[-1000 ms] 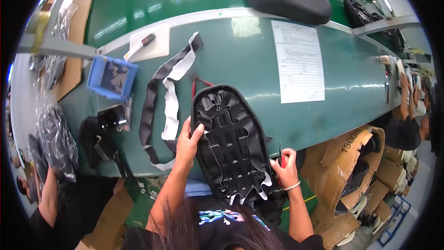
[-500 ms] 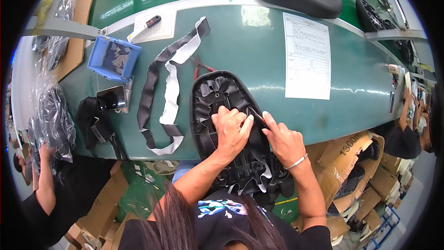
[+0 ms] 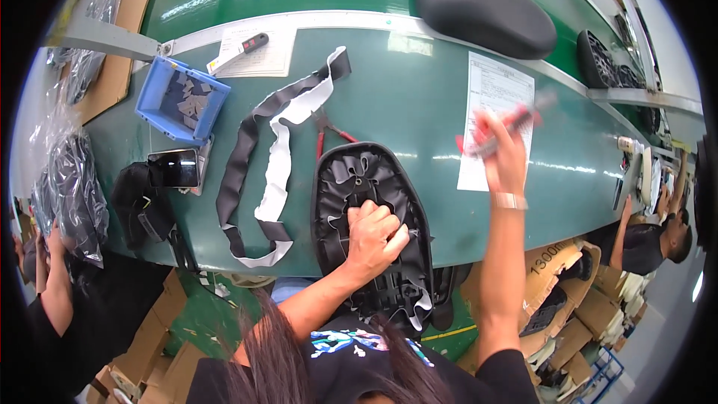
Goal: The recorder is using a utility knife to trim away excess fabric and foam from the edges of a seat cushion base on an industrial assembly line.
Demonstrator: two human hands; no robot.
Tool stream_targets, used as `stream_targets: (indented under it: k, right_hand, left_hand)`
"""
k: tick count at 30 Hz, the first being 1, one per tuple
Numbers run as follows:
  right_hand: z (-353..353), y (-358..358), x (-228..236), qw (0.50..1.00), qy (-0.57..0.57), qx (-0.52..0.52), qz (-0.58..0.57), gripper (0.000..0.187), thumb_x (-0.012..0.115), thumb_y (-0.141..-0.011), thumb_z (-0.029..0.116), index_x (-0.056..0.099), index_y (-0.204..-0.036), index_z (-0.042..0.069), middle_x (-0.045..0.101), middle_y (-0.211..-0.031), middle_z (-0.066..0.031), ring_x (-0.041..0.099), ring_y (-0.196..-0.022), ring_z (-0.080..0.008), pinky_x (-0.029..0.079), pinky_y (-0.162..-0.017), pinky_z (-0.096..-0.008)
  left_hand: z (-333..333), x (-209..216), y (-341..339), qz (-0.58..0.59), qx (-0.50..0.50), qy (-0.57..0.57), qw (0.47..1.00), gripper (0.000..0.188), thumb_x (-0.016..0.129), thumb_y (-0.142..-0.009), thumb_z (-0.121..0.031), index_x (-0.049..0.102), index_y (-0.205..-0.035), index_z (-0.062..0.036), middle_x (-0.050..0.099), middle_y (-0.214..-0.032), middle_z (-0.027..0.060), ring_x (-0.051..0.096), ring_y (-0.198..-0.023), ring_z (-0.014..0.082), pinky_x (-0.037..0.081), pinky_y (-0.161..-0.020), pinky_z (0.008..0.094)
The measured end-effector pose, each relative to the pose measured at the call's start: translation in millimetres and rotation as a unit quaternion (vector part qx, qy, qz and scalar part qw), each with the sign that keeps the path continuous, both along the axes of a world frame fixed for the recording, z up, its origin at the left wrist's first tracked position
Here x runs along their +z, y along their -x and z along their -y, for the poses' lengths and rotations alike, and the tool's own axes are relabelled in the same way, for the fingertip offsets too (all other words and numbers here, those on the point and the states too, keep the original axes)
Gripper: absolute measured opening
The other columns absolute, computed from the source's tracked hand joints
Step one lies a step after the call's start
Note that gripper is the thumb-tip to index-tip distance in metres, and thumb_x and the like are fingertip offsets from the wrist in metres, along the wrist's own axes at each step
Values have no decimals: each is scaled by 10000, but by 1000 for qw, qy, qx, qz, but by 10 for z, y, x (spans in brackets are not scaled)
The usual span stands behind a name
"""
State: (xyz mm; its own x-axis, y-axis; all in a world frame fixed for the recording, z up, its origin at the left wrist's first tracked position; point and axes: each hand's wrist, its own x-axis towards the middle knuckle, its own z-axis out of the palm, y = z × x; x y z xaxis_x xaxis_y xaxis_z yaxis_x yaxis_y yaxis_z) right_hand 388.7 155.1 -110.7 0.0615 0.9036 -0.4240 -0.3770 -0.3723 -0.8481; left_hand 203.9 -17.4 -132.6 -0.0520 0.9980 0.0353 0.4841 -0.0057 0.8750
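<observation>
A black padded seat point(image 3: 325, 209) lies upside down at the table's near edge, its cover gathered in folds around the rim. My left hand point(image 3: 374, 239) is closed on the inside of the seat, fingers curled; what they pinch is hidden. Raised off to the right, above a printed sheet, my right hand point(image 3: 502, 153) is closed around a red-and-dark hand tool point(image 3: 535, 108), which motion smears. Red-handled pliers point(image 3: 321, 142) lie just beyond the seat. A long grey-and-white fabric strip point(image 3: 277, 168) is spread in a loop to its left.
Left on the green table point(image 3: 568, 202) are a blue bin point(image 3: 161, 105) with small pieces, a phone point(image 3: 173, 168) and a black pouch-like item point(image 3: 134, 198). A cutter point(image 3: 239, 52) rests on paper. Another seat point(image 3: 486, 11) sits at the back. People work at both sides.
My right hand has lifted off the seat's right side and swung right and away, carrying the tool. My left hand stays on the seat. The view has shifted slightly.
</observation>
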Motion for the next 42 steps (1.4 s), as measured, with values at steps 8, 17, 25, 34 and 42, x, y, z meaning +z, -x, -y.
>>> stream_targets:
  k: [8,17,25,34,42]
  right_hand:
    - [-2070,1133,-1140,894,70,-325,-299,589,721,-838,314,375,-1222,31,549,-1057,-163,580,-907,-302,509,-829,-503]
    - [-201,-655,-270,968,-118,-187,-115,404,639,-901,242,524,-1248,69,533,-1288,-117,488,-1185,-329,417,-978,-563]
    - [2470,-858,259,909,71,-180,370,279,577,-934,140,444,-1156,35,547,-853,-51,506,-557,-76,490,-491,-234]
    - [2273,-39,401,796,-111,253,538,327,599,-912,236,559,-1207,100,685,-887,-133,668,-796,-336,532,-693,-355]
    - [1877,50,562,615,-225,412,633,454,609,-885,233,517,-1327,286,485,-576,-74,536,-466,-292,431,-434,-415]
  left_hand:
    - [-44,14,20,31,-15,-22,999,241,676,-693,-135,469,-579,-84,402,-629,39,423,-661,218,287,-666,365]
    - [-61,46,158,-7,-31,-43,999,239,702,-650,-102,472,-590,-90,423,-639,34,447,-670,228,311,-644,373]
    - [165,220,444,-88,12,-122,988,206,670,-598,19,500,-681,-64,512,-838,68,484,-807,264,386,-722,374]
    - [-180,210,480,-134,-310,-21,941,254,704,-746,-271,607,-831,-51,552,-757,66,485,-859,258,348,-820,413]
    - [-151,152,458,-113,-299,16,948,249,710,-678,-287,649,-630,-51,560,-720,66,482,-912,282,350,-837,440]
